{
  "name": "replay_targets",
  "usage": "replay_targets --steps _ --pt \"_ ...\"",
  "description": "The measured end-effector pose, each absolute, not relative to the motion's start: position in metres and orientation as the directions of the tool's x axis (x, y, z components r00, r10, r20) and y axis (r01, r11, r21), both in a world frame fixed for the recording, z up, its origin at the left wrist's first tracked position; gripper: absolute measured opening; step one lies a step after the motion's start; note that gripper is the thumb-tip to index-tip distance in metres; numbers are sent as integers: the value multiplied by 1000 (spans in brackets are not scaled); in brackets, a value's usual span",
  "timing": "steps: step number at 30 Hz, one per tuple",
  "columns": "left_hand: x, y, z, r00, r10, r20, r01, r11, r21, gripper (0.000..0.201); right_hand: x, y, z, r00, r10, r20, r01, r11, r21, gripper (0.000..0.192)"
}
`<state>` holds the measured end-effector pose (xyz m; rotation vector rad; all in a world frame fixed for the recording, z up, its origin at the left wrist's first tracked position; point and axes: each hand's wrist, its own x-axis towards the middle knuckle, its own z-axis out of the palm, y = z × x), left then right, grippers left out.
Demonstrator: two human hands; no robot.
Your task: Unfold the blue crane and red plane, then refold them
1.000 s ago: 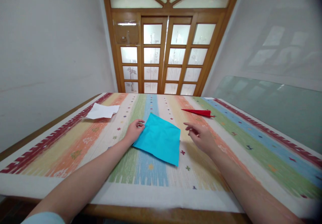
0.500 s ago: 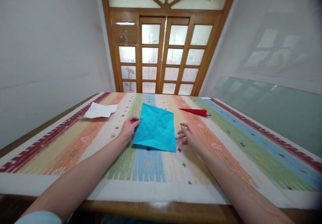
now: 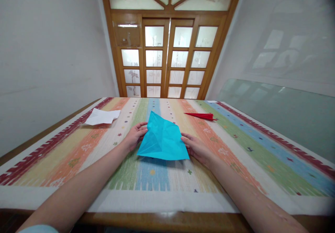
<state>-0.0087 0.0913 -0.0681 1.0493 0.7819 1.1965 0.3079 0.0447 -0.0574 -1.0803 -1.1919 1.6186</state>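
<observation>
A creased sheet of bright blue paper [image 3: 163,138] is held between my two hands, its near edge lifted a little off the tablecloth. My left hand [image 3: 136,135] grips its left edge, with some fingers tucked behind the sheet. At the right edge, my right hand [image 3: 195,147] has its thumb on the front and its other fingers partly hidden behind. The paper bends along its creases, with a raised fold down the middle. Beyond my right hand lies a narrow folded red paper piece [image 3: 200,115].
A white sheet of paper [image 3: 102,116] lies at the left on the striped tablecloth [image 3: 167,201]. A small white piece [image 3: 211,101] sits at the far right. Wooden doors with glass panes [image 3: 167,51] stand behind the table, and a pale green glass panel [image 3: 274,111] leans at the right wall.
My right hand has moved in and taken hold of the blue paper's right edge. The sheet now bends more along its middle, and its near right corner has shifted right.
</observation>
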Motion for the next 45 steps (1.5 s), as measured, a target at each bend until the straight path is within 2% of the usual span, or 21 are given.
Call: replay_targets --steps 4,8,11,17,22,32,45 --pt "-9 89 -64 268 963 35 -342 61 938 70 310 48 -57 -315 934 -167 -185 -233 -955 38" --pt "-9 88 -62 274 961 28 -325 66 943 69 314 49 -61 -333 920 -208 -78 -247 -966 32" --pt "-10 88 -61 231 973 22 -294 49 954 65 315 50 -65 -333 925 -186 -60 -217 -974 34" --pt "-8 87 -61 196 981 -9 -64 22 998 51 319 57 -71 -204 975 -85 -78 -103 -992 33" --pt "-4 90 -68 166 985 -35 83 22 996 40 322 62 -77 -187 981 -60 -30 -67 -997 34" --pt "-4 90 -69 125 991 -41 78 31 996 38 323 62 -77 -240 970 -30 -36 -40 -999 36" --pt "-5 86 -58 125 992 4 4 -5 1000 36 326 67 -80 -152 988 -12 -12 -14 -1000 32"
